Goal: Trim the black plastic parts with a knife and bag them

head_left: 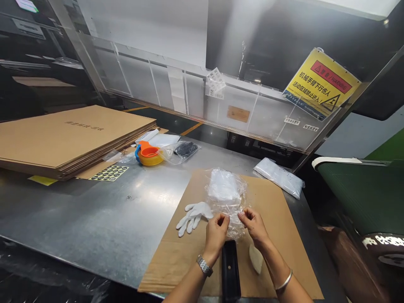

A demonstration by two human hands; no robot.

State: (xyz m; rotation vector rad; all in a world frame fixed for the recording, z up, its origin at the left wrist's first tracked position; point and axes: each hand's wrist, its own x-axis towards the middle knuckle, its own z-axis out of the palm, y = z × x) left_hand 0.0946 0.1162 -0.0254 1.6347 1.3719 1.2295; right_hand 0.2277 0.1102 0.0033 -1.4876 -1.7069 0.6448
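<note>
My left hand (217, 231) and my right hand (254, 225) face each other over a cardboard sheet (277, 219). Both are closed in a pinch on a clear plastic bag (235, 216), one on either side of it. Just beyond them, a stack of white and clear plastic bags (223, 185) lies on the cardboard. To the left of my left hand rests a white glove (194, 216), its fingers spread. A long black case (231, 269) lies between my forearms. Beside my right forearm is a pale, flat piece (255, 259), partly covered by the arm.
Stacked flat cardboard (78, 134) occupies the metal table's (94, 214) left side. Orange and yellow tape rings (150, 155), a bagged black item (185, 148) and a sticker sheet (110, 173) lie nearby. A plastic-wrapped pack (279, 176) sits right, near a green conveyor (362, 193).
</note>
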